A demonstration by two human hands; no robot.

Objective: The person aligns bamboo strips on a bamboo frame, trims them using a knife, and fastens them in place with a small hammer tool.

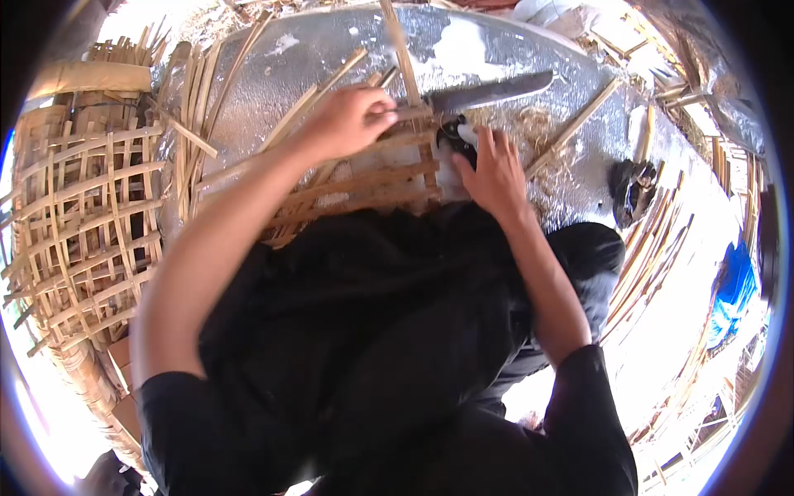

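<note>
The left hand (351,120) is over the upper left part of a bamboo slat frame (364,178), its fingers curled in and its thumb close to them. A thin brown piece (410,112) runs from beside the fingertips toward the large knife (496,91); it may be the knife's handle, but the blur leaves that unclear, and I cannot tell whether the grip pinches it.

The right hand (498,175) has its grip spread, thumb apart from the fingers, at a small black object (456,136) just right of the frame. The frame lies in front of the person's black clothing (372,314), with the knife blade pointing right beyond the black object.

Under these is a shiny silver sheet (322,41). A woven bamboo lattice (83,215) stands at the left, and long thin strips (649,260) lie at the right, near a dark bundle (633,192).
</note>
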